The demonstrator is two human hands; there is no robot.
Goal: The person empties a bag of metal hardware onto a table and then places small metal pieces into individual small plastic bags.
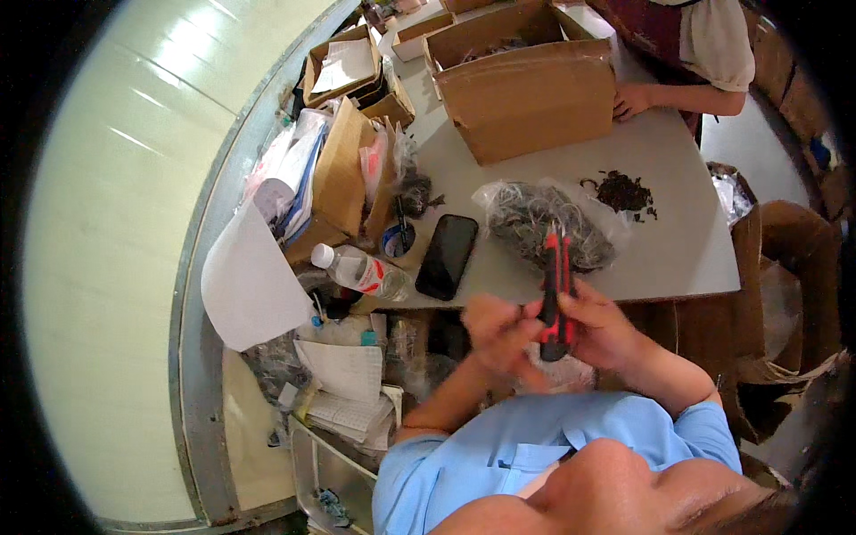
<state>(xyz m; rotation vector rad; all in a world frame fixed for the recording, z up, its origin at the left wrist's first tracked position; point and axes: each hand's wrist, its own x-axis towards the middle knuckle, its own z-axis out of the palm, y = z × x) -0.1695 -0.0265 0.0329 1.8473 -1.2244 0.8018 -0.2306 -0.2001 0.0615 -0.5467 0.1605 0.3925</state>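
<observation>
My right hand (599, 328) is wrapped round a pair of pliers (556, 294) with red and black handles, their metal jaws pointing away from me. Close beside the handles, my left hand (501, 337) is smeared by motion. Whether it holds anything cannot be made out. Just beyond the jaws, a clear plastic bag (526, 214) full of thin, dark, wire-like parts lies on the table. To its right is a loose pile of small dark pieces (626, 193).
On the grey table (687, 241) a black phone (448, 257) and a water bottle (364, 271) lie to the left. A large cardboard box (535, 102) stands at the back, with another person's hand (631, 100) at its side. Cardboard boxes (785, 276) are at the right.
</observation>
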